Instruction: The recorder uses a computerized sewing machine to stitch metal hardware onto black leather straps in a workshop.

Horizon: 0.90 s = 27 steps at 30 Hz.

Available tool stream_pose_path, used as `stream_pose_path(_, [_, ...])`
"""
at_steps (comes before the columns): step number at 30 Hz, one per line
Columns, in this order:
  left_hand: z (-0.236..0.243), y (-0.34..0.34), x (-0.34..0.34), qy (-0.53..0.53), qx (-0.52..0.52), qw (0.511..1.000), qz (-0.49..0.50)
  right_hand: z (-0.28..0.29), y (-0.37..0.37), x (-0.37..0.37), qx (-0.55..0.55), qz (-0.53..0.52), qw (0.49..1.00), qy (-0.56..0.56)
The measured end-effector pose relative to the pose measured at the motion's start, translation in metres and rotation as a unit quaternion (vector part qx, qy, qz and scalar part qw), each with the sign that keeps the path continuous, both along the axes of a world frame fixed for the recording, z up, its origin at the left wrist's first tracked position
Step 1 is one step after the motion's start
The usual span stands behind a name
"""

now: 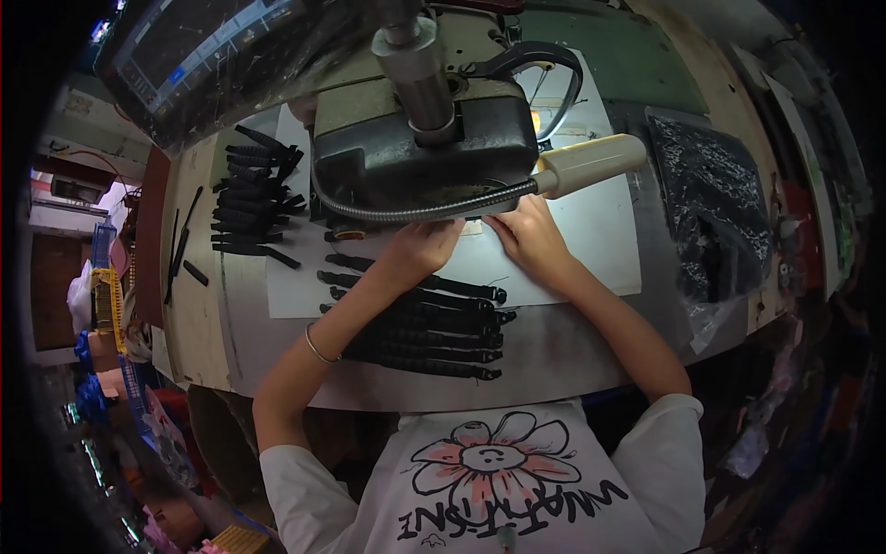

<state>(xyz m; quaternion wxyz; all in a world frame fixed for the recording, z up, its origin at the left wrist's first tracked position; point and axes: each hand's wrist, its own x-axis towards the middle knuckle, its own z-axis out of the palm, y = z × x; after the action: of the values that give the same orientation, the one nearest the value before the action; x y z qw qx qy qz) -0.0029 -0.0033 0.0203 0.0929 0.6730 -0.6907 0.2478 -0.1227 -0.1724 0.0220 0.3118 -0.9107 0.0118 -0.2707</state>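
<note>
My left hand (429, 242) is closed at the front underside of a dark industrial sewing machine head (420, 152); what it grips is hidden. My right hand (520, 224) is closed beside it at the small pale plate (472, 227), its fingertips partly under the machine, so I cannot make out what they hold. A flexible metal-necked lamp (595, 162) crosses just above my hands. Below my left hand, several black strap pieces with buckles (420, 355) lie side by side, partly behind my left forearm, on a white sheet (600, 268) and the grey table.
A heap of short black strips (254, 203) and loose thin strips (185, 240) lie at the left. A plastic-covered screen (185, 69) hangs upper left. A clear bag with black material (706, 203) lies at the right. A yellow rack (109, 309) stands beyond the table's left edge.
</note>
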Motion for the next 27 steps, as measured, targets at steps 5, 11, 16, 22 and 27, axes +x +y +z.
stream_pose_path(5, [0.000,0.002,-0.003,0.010,0.010,1.000,0.012,-0.002,0.002,0.000,-0.004,0.004,1.000,0.006])
stream_pose_path(11, [0.008,0.001,-0.020,-0.064,0.072,0.993,0.066,-0.002,0.001,0.002,-0.019,0.006,1.000,-0.022])
stream_pose_path(16, [0.014,-0.011,-0.045,-0.167,0.161,0.961,0.152,-0.001,0.000,0.001,-0.028,0.007,0.999,-0.021])
stream_pose_path(22, [0.005,-0.012,-0.052,-0.157,0.168,0.954,0.192,-0.005,0.000,0.003,0.000,0.002,1.000,-0.011])
stream_pose_path(27, [0.003,-0.012,-0.048,-0.132,0.150,0.957,0.210,-0.009,-0.004,0.008,0.008,0.010,1.000,-0.022])
